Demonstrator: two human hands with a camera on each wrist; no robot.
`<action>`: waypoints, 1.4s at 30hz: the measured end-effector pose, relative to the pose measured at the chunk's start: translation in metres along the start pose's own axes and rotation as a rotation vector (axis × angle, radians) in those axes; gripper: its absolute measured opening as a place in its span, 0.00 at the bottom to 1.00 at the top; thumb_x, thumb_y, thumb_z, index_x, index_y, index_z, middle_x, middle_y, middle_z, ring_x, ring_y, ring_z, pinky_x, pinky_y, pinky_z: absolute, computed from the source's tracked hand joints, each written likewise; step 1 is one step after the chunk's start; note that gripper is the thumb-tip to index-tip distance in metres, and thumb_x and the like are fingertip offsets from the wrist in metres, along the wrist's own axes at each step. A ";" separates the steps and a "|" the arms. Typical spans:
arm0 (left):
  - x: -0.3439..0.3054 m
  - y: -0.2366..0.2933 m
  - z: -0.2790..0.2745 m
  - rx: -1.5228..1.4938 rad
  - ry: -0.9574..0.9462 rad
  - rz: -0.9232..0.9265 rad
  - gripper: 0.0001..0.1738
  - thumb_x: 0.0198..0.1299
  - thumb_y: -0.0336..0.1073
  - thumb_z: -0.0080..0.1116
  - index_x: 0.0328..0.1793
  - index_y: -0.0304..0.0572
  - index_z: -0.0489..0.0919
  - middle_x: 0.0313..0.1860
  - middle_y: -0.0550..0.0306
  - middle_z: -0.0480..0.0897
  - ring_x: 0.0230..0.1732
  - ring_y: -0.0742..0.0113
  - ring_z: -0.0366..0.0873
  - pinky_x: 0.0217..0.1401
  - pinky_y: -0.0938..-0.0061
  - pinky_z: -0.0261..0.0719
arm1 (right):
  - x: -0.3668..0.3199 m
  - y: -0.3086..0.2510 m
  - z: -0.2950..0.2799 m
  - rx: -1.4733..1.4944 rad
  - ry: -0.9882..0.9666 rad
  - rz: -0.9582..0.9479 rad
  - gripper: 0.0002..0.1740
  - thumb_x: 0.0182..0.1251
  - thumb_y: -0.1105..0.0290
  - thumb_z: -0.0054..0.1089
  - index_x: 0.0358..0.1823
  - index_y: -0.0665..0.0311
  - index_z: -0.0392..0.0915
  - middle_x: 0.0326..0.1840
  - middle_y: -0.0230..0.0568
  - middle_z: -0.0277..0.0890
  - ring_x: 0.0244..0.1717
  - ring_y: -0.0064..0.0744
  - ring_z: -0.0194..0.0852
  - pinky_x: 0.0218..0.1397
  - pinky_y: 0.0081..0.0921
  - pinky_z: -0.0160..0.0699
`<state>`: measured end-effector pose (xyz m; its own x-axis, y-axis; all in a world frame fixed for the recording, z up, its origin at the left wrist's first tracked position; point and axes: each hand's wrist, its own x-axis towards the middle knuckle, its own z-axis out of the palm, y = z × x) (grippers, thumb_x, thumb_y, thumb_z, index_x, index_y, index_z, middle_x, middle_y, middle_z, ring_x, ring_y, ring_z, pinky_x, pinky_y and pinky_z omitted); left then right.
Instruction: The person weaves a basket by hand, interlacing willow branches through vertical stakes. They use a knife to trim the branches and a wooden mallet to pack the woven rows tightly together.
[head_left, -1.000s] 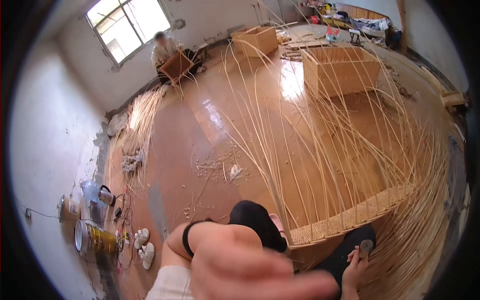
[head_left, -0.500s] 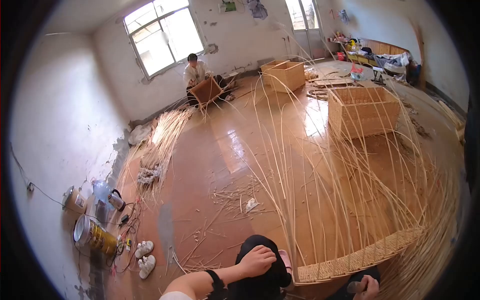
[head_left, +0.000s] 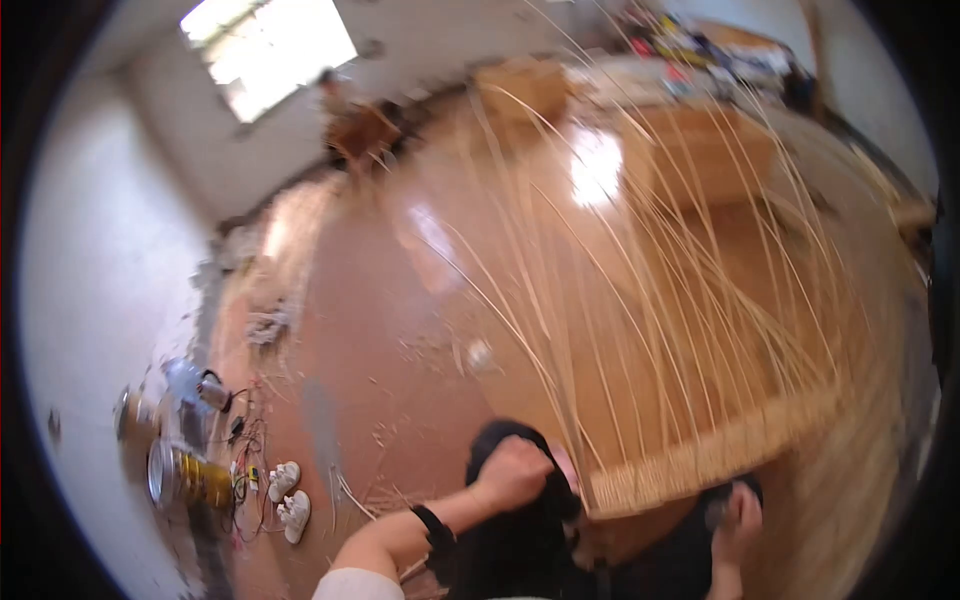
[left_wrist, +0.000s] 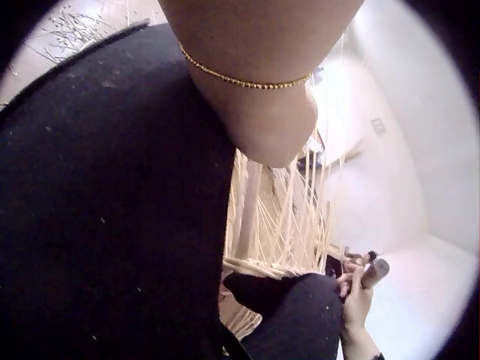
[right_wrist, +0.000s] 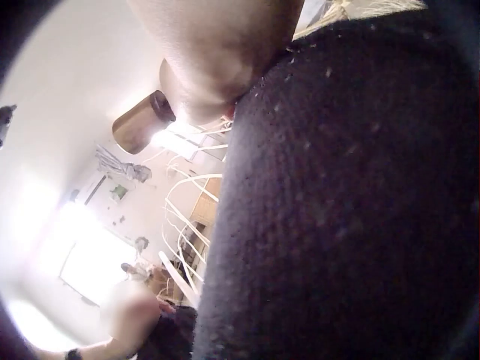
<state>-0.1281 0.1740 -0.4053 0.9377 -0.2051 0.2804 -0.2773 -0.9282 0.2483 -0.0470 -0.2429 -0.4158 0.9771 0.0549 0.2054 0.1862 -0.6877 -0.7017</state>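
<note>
My left hand (head_left: 515, 470) rests on top of my left knee, and in the left wrist view the wrist with a gold bead bracelet (left_wrist: 247, 82) hides its fingers. At my right knee, my right hand (head_left: 738, 525) grips a short brown wooden cylinder (left_wrist: 375, 274), dark at one end (right_wrist: 142, 124) in the right wrist view. In front of my knees lies a narrow woven wicker strip (head_left: 710, 450). Long pale rods (head_left: 640, 330) rise from it and bend across the room.
A second person (head_left: 350, 120) sits by the window with a woven piece. Wicker boxes (head_left: 715, 155) stand on the far floor. A bundle of rods (head_left: 295, 225) lies along the left wall. White shoes (head_left: 290, 500), a yellow bucket (head_left: 195, 475) and cables are at the left.
My left hand, raised blurred before the camera a second ago, has come down onto the left knee. The right hand keeps its grip on the wooden cylinder. The head view has swung up and back.
</note>
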 end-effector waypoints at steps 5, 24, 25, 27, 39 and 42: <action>0.023 0.055 0.024 -0.176 0.095 0.149 0.13 0.47 0.28 0.64 0.42 0.46 0.83 0.38 0.57 0.82 0.46 0.55 0.79 0.53 0.58 0.74 | 0.008 -0.018 -0.008 -0.113 0.039 -0.343 0.15 0.65 0.66 0.65 0.52 0.60 0.81 0.46 0.44 0.80 0.47 0.49 0.80 0.50 0.39 0.77; 0.031 0.082 0.110 0.175 -0.021 0.177 0.32 0.57 0.50 0.66 0.68 0.51 0.77 0.25 0.63 0.74 0.29 0.66 0.76 0.41 0.67 0.72 | 0.030 0.009 0.090 -0.389 -0.269 -0.807 0.27 0.66 0.48 0.59 0.57 0.60 0.75 0.70 0.45 0.68 0.75 0.59 0.57 0.77 0.53 0.55; 0.030 0.072 0.101 0.184 -0.025 0.165 0.31 0.57 0.50 0.66 0.67 0.51 0.77 0.25 0.63 0.75 0.29 0.66 0.76 0.41 0.68 0.71 | 0.038 0.003 0.104 -0.405 -0.307 -0.834 0.23 0.65 0.50 0.60 0.53 0.58 0.77 0.60 0.42 0.76 0.65 0.59 0.68 0.71 0.51 0.62; 0.025 0.051 0.088 0.190 -0.048 0.134 0.30 0.59 0.52 0.65 0.65 0.50 0.77 0.24 0.63 0.75 0.29 0.66 0.77 0.40 0.68 0.71 | 0.046 -0.009 0.128 -0.356 -0.355 -0.848 0.22 0.65 0.51 0.60 0.52 0.57 0.78 0.55 0.39 0.77 0.58 0.55 0.71 0.67 0.49 0.65; 0.013 0.008 0.122 0.173 -0.097 0.057 0.33 0.56 0.48 0.66 0.66 0.42 0.76 0.27 0.59 0.77 0.31 0.59 0.78 0.43 0.63 0.74 | 0.056 -0.023 0.168 -0.264 -0.375 -0.850 0.24 0.64 0.53 0.61 0.58 0.56 0.80 0.34 0.33 0.78 0.35 0.39 0.73 0.48 0.38 0.68; 0.015 0.003 0.124 0.183 -0.077 0.008 0.32 0.55 0.48 0.66 0.65 0.43 0.76 0.27 0.59 0.78 0.32 0.59 0.78 0.41 0.63 0.73 | 0.060 -0.027 0.179 -0.307 -0.372 -0.838 0.25 0.65 0.55 0.60 0.60 0.56 0.79 0.33 0.33 0.77 0.35 0.39 0.73 0.48 0.38 0.68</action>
<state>-0.0885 0.1296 -0.5155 0.9507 -0.2298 0.2083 -0.2491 -0.9658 0.0717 0.0253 -0.0920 -0.5065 0.5195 0.8032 0.2915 0.8541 -0.4777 -0.2059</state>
